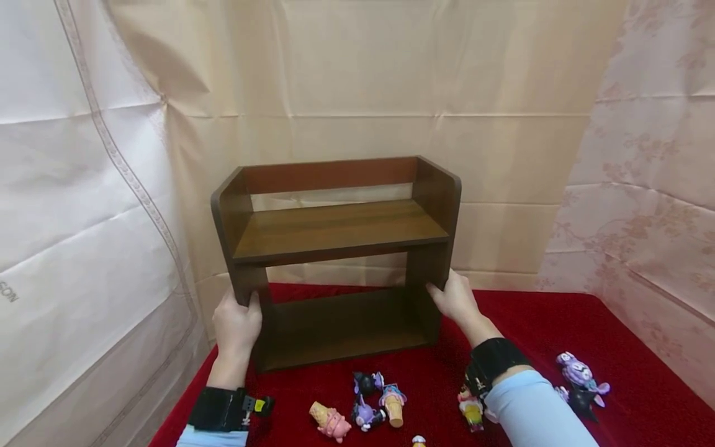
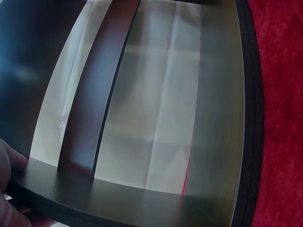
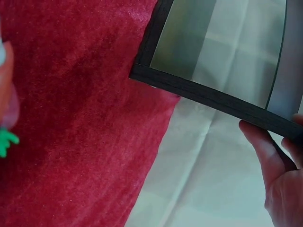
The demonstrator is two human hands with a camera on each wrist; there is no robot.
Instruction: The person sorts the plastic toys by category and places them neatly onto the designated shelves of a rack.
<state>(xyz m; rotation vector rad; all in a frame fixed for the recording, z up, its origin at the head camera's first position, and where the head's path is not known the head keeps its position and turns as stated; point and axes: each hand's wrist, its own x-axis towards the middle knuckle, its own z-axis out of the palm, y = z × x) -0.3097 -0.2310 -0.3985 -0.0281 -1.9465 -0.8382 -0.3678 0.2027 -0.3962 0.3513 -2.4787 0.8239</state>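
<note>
A dark brown wooden two-tier shelf [image 1: 341,226] stands upright at the back of the red cloth, its open front facing me. My left hand [image 1: 237,320] grips the front edge of its left side panel, with the thumb on the inner face. On the other side, my right hand [image 1: 459,302] holds the right side panel at about the same height. The left wrist view shows the fingers of the left hand [image 2: 9,189] at the panel's edge. In the right wrist view, fingers of the right hand [image 3: 284,189] lie against the panel's outside. Both boards of the shelf are bare.
On the red cloth [image 1: 536,323] before the shelf lie a pink cone figurine [image 1: 331,422], black and purple figurines [image 1: 365,410] and a blue-topped cone figurine [image 1: 393,406]. Another figurine [image 1: 472,413] lies beside my right wrist. Purple figurines [image 1: 578,372] lie far right. Beige curtains [image 1: 357,81] hang behind.
</note>
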